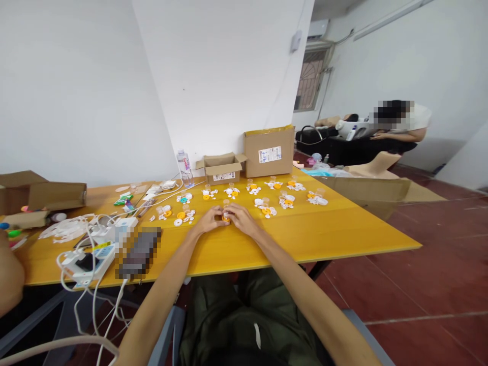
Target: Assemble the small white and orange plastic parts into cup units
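Both of my hands meet over the middle of the yellow table (pixel 290 241). Between their fingertips is a small orange-and-white plastic part (pixel 226 217), largely covered by the fingers. My left hand (pixel 211 220) grips it from the left, fingers closed. From the right, the curled fingers of my right hand (pixel 241 219) hold the same part. A small clear cup (pixel 226 203) stands just behind them. To the left lie an orange ring (pixel 181 215) and a white disc (pixel 178 222). Another orange ring (pixel 266 211) with white pieces lies right of my hands.
Several similar clusters of parts spread across the table. Behind them stand a bottle (pixel 185 168), an open box (pixel 223 166) and a taller carton (pixel 270 152). A phone (pixel 140 250) and corded power strip (pixel 114 244) lie left. Another person's arm (pixel 9 274) shows at the left edge.
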Available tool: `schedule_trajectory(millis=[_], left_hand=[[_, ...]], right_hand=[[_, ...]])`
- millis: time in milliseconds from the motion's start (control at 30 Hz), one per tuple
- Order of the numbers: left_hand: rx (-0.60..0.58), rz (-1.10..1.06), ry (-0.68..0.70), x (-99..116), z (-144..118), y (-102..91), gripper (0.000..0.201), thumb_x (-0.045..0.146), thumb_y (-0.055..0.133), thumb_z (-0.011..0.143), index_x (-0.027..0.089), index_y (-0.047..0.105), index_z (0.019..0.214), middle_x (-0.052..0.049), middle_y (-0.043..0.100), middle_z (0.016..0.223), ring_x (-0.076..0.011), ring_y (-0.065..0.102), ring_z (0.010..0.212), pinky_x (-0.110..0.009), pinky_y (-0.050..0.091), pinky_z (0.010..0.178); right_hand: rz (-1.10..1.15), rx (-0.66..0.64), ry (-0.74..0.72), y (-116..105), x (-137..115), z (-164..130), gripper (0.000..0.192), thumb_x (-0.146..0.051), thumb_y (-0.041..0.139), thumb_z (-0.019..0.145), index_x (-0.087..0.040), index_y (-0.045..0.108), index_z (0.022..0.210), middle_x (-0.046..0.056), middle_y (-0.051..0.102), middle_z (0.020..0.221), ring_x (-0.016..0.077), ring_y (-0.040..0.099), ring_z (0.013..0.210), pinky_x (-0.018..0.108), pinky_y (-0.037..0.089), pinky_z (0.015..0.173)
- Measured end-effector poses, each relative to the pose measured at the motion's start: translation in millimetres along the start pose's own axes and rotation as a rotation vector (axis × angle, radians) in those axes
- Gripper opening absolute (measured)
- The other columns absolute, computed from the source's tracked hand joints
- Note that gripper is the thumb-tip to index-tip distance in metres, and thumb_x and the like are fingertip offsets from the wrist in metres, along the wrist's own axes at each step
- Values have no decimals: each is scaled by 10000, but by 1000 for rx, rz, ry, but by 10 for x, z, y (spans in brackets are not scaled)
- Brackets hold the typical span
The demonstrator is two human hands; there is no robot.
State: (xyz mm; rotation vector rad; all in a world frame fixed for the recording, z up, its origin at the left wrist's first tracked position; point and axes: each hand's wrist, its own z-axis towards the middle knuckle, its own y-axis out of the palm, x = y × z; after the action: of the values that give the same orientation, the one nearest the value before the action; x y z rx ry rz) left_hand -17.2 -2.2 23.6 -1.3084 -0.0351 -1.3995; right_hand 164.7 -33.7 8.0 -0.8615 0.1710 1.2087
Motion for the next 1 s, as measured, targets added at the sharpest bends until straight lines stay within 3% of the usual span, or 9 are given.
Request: schedule_trajectory(millis=[700,1000], left_hand=[[-7,71,-34,25,6,2,246,442,735,795,197,753,814,-31,638,873,-202,584,873,-354,473,895],[6,74,-67,74,-13,-2,223,418,736,793,201,762,835,-28,642,867,-206,587,880,-355,484,892]], right_hand=[[-81,14,75,-4,-35,-20,149,-225,562,931,-228,697,868,47,684,911,186,649,856,320,520,810],[-114,16,51,-9,-43,-25,188,-271,557,949,-269,744,966,47,716,947,205,653,902,329,520,818]])
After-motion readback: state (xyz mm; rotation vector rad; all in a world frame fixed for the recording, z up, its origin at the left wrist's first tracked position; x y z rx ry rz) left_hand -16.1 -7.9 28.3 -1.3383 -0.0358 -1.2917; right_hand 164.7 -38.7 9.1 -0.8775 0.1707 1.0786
